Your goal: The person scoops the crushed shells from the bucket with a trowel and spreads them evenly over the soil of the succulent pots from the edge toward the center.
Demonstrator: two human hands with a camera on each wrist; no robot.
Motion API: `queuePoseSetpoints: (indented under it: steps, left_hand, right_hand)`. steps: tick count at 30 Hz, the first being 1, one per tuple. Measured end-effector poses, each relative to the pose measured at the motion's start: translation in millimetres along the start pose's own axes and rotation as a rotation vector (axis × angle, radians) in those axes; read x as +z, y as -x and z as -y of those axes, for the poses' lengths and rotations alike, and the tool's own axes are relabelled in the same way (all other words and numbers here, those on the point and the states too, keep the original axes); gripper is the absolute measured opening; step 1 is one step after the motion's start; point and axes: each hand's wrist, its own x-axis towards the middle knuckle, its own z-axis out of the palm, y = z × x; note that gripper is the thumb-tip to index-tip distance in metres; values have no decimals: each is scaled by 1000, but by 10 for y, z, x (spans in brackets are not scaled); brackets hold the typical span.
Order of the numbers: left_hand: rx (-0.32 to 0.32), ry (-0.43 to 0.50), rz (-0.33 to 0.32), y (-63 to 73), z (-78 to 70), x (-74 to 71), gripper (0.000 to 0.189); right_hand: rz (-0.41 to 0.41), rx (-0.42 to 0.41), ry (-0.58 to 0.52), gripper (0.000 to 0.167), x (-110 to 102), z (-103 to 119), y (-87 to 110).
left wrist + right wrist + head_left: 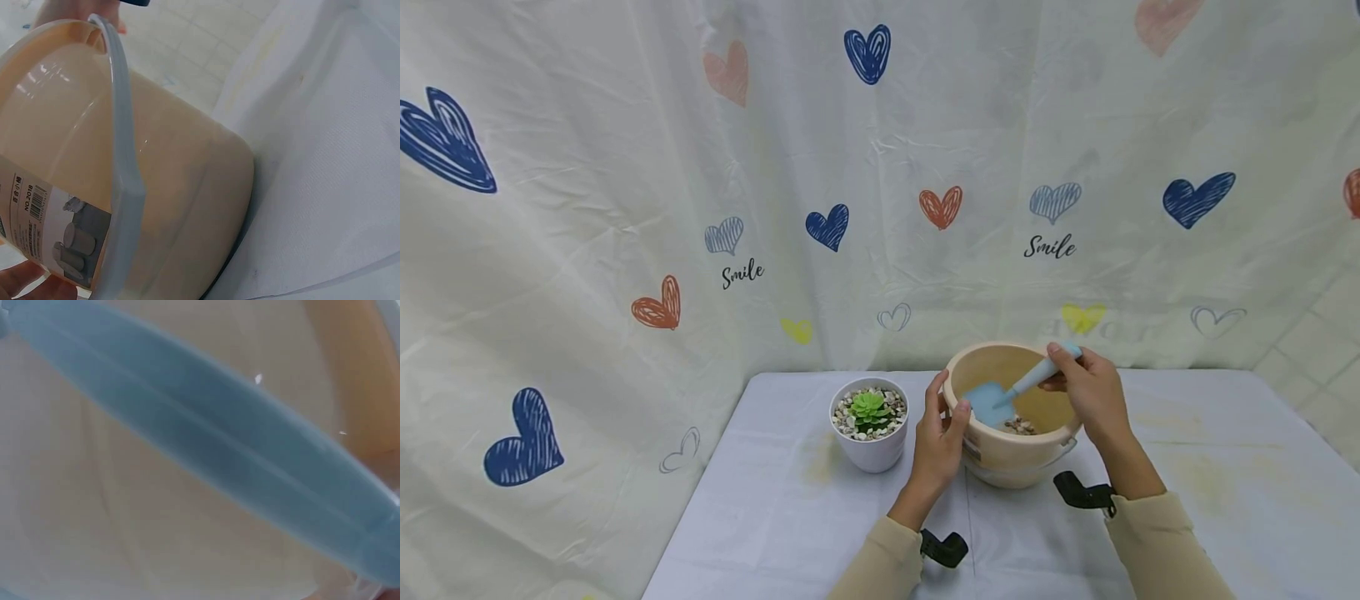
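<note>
A light blue hand shovel [989, 406] slants into a beige bucket [1009, 475], its blade close over small pebbles [1021, 426] inside. My right hand [1093, 392] pinches the upper end of its handle [1036, 373], above the bucket's right rim. In the right wrist view the blue handle [212, 440] crosses close to the camera. With my left hand [942, 437] I hold the bucket at its left side, thumb toward the front rim. The left wrist view shows the bucket's grey carrying handle [123, 169], a printed label [53, 225] and fingertips [22, 278] beside it.
Left of the bucket stands a white pot [871, 452] holding a green succulent [869, 406] among pebbles. Both stand on a table with a white cloth [760, 500]. Behind it hangs a white curtain [970, 108] printed with hearts. Each wrist wears a black camera mount.
</note>
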Motion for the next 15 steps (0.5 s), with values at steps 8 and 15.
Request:
queuePoseSetpoints:
  steps: [8,15]
  left_hand:
    - [7,-11,-10,5,8,13,56]
    - [-2,-12,-9,14,-12,2,57]
  right_hand:
    - [-46,60,-34,54,-8,18,-1]
    - [-107,90,-174,45,-15,18,-26]
